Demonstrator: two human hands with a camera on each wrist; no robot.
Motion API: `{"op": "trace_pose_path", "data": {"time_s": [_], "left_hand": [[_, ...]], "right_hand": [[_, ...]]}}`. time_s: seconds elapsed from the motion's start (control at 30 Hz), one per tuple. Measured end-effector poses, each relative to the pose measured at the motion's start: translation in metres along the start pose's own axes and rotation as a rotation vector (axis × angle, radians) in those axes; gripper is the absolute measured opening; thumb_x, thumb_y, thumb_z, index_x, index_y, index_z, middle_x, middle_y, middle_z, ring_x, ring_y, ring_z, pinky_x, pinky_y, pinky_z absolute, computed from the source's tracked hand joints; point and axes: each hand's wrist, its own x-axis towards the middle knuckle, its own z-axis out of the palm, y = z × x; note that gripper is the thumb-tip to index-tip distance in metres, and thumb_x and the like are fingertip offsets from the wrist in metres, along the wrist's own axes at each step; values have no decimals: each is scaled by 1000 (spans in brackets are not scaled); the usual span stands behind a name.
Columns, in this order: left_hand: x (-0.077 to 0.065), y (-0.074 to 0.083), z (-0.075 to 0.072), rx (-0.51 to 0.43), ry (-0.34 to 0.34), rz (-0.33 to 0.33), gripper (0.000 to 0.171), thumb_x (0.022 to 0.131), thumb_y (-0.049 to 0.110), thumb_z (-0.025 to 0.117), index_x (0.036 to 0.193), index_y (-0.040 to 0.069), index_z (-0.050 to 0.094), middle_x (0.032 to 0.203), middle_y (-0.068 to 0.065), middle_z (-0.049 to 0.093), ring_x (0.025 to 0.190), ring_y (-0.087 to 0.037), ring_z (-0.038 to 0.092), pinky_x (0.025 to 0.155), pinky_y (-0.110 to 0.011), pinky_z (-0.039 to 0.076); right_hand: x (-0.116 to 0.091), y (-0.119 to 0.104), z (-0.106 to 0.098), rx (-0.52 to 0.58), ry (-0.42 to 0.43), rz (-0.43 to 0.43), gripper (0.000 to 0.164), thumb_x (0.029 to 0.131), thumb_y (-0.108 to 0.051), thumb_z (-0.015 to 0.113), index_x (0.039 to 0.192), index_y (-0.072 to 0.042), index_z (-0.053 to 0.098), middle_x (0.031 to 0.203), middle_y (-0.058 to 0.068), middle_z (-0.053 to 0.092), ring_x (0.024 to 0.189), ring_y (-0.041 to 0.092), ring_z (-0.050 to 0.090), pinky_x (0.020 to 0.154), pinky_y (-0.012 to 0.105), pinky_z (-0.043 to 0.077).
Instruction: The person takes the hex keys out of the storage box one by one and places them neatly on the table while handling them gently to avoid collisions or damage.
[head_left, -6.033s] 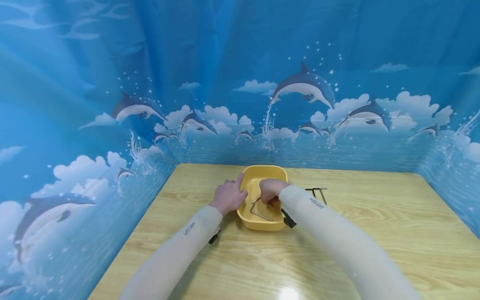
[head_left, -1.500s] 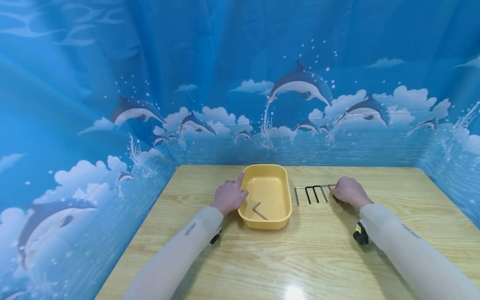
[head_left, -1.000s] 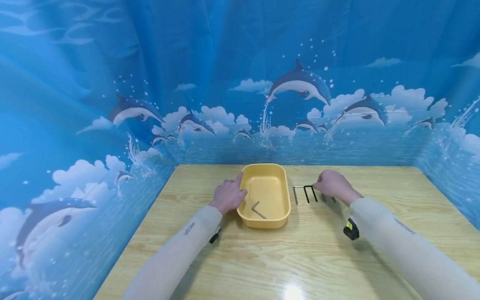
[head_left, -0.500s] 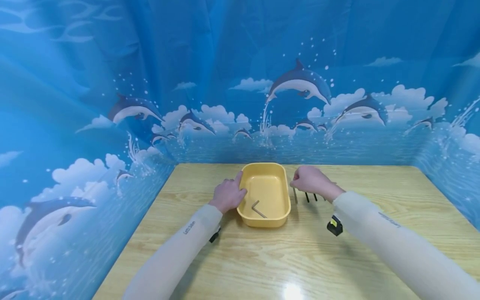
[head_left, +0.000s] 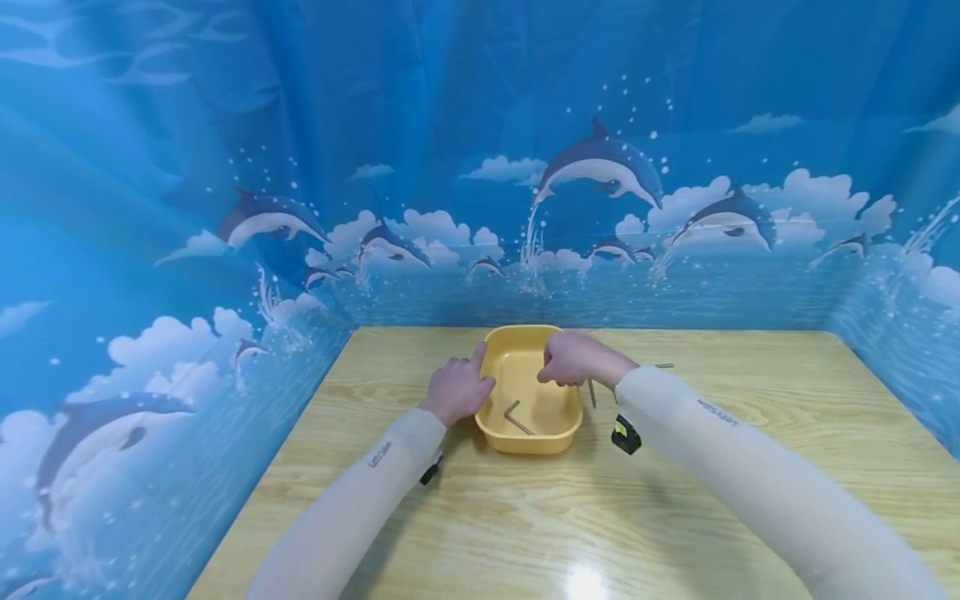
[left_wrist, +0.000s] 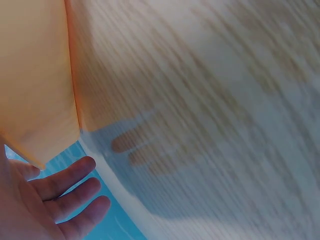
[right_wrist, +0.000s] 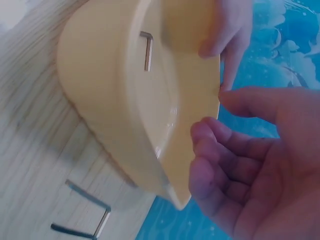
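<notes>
A yellow plastic tray [head_left: 528,444] stands on the table. My left hand [head_left: 456,390] grips its left wall, thumb over the inside and a finger outside along the rim; the other fingers extend freely in the left wrist view. One L-shaped hex key [head_left: 519,421] lies in the tray near its front left. My right hand [head_left: 581,360] hovers over the tray's right rim. In the right wrist view its fingers [right_wrist: 204,175] are loosely bent, the thumb apart, nothing between them. Right of the tray lie hex keys [head_left: 592,393], partly hidden by my right forearm.
Wood-grain table [head_left: 480,533] surface lies in front of the tray and to both sides. A blue curtain [head_left: 450,167] with dolphins rises behind and at the sides. Another hex key [head_left: 664,365] shows beyond my right forearm.
My right hand was inside the tray 6 s ago, then at the right end of the hex-key row. It has since moved left along the row to the tray. My left hand stays put.
</notes>
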Motion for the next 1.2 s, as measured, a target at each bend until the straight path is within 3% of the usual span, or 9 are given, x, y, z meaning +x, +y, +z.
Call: {"op": "trace_pose_path", "data": {"time_s": [0.2,0.43,0.67,0.93,1.2], "left_hand": [[0,0,1,-9,7,1,69,101,43,46,162,20,22,137,-20,61,123,-37,58,97,-54,51],[1,-1,0,5,2,6,69,102,43,46,162,20,21,135,-20,62,122,-37,58,94,-55,52],[2,-2,0,6,6,21,70,102,43,46,162,20,20,133,-20,63,120,-37,60,92,-55,53],[1,-1,1,21,16,52,69,102,42,48,161,17,23,127,-21,65,115,-38,62,89,-55,54],[4,-2,0,29,11,28,68,102,42,47,162,19,22,129,-19,65,119,-36,61,91,-54,54]], "right_hand": [[14,-13,9,-63,-76,-28,27,91,-21,69,68,-6,69,57,1,59,47,10,48,49,25,47],[29,-24,19,-142,-152,-32,25,89,-20,71,91,4,74,62,2,64,52,12,54,57,29,55],[46,-26,29,-202,-186,-31,23,87,-19,71,69,-6,66,59,3,61,50,12,52,49,26,48],[55,-29,40,-203,-296,5,24,89,-20,72,75,0,72,57,2,57,47,11,46,44,24,38],[56,-37,42,-247,-365,3,35,91,-22,70,60,-7,61,54,3,49,45,13,39,40,24,29]]}}
